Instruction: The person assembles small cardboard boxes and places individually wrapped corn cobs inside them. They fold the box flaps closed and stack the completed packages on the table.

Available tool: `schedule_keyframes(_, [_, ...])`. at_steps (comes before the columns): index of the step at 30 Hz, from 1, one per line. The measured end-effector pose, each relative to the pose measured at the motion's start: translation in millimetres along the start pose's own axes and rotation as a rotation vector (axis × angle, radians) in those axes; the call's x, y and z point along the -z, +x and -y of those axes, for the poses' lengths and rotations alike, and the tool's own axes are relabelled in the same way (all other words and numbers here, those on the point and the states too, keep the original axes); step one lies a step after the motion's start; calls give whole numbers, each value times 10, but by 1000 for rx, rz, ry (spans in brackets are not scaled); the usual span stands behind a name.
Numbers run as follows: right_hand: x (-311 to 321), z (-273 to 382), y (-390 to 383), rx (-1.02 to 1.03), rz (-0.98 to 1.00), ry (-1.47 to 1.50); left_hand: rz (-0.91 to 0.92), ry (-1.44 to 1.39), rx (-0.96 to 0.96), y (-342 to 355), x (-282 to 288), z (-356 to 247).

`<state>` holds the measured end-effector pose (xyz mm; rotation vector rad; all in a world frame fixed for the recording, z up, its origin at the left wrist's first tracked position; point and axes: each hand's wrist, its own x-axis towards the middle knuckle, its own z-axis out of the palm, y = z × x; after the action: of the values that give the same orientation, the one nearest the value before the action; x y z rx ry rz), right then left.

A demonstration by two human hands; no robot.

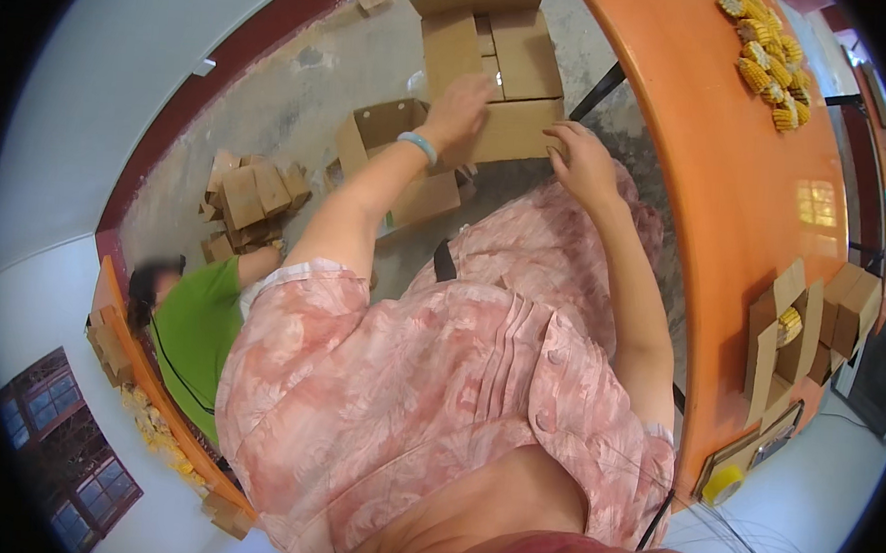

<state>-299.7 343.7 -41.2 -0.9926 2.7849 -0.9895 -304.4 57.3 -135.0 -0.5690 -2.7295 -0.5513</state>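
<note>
A large cardboard box [530, 63] stands on the floor ahead of me, its outer flaps spread and its inner flaps folded in. Over the left part of its near flap [519, 132] lies my left hand [457, 115], fingers stretched forward and slightly smeared, a pale bracelet at the wrist. At the flap's right corner is my right hand [581, 164], thumb and fingers apart; whether the fingertips touch the cardboard I cannot tell. Just left of and below the large box sits a smaller open carton [422, 199], partly hidden by my left forearm.
An orange table [757, 218] curves along my right, bearing corn cobs [770, 61], an open small carton [782, 339] with a cob inside, and yellow tape [723, 484]. Small cartons [252, 196] are piled on the floor at left, near a person in a green shirt [197, 329].
</note>
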Motion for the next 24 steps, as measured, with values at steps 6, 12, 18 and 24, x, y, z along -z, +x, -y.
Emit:
schedule_keyframes(6, [-779, -170, 0, -289, 285, 221, 27, 239, 1121, -1311, 37, 434])
schedule_keyframes(12, [-1011, -268, -288, -295, 397, 232, 386, -509, 1896, -2954, -499, 528])
schedule_keyframes(18, [-1014, -185, -327, -356, 411, 184, -653, -1204, 2163, -3122, -607, 229])
schedule_keyframes(24, [-1013, -175, -367, -341, 443, 90, -789, -1166, 1937, -2866, -564, -146])
